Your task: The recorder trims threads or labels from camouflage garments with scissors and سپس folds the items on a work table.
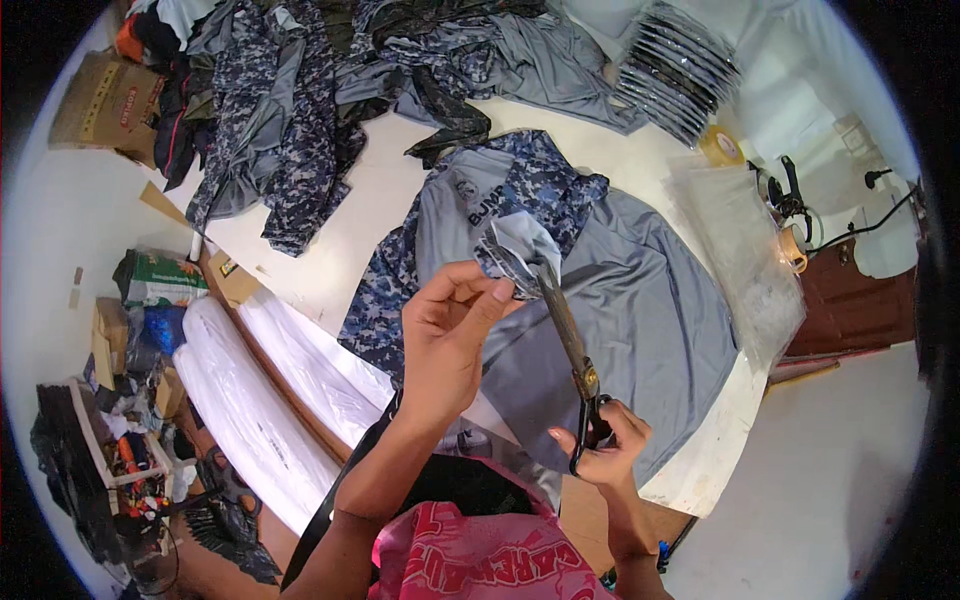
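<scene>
A grey shirt with blue camouflage panels lies spread on the white table in front of me. My left hand pinches the edge of its camouflage sleeve, lifted off the table, with the pale inside of the cloth showing. In my right hand is a pair of large scissors with black handles. Their blades point up and away, the tips at the raised sleeve edge beside my left fingertips. Whether the tips touch the cloth or a thread there is too small to tell.
Camouflage and grey garments are heaped along the far side of the white table. A stack of plastic-wrapped packs, a tape roll and clear plastic bags lie at the right. White wrapped rolls stand left of the table.
</scene>
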A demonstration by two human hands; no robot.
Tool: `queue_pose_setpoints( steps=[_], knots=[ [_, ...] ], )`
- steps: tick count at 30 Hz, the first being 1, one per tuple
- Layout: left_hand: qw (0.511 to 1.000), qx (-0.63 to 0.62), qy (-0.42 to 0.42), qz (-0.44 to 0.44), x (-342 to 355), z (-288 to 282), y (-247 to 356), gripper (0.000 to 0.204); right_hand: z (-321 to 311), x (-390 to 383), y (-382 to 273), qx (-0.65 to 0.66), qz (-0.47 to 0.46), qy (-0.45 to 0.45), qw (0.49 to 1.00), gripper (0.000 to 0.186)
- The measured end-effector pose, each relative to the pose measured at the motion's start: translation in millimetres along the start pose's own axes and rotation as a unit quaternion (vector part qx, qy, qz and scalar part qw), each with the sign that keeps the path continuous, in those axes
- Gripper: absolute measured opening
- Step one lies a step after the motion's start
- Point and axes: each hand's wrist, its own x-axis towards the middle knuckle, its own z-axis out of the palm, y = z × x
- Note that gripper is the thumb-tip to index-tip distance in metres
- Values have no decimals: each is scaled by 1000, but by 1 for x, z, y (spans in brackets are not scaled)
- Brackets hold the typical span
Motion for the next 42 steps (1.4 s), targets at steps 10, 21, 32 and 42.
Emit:
queue_pose_setpoints(
  steps=[10, 21, 32, 42],
  knots=[
    [1000, -9, 21, -18, 3, -6, -4, 16, 0, -3, 8, -38, 0, -1, 999, 41],
    [999, -14, 22, -33, -2, -6, -9, 14, 0, -4, 6, -109, -12, 15, 994, 42],
    [998, 19, 31, -47, -2, -3, -6, 9, -2, -4, 8, -123, -3, 8, 992, 35],
    [996, 58, 11, -61, 1, -5, -5, 11, -6, 0, 9, -139, -23, -5, 990, 34]
  ],
)
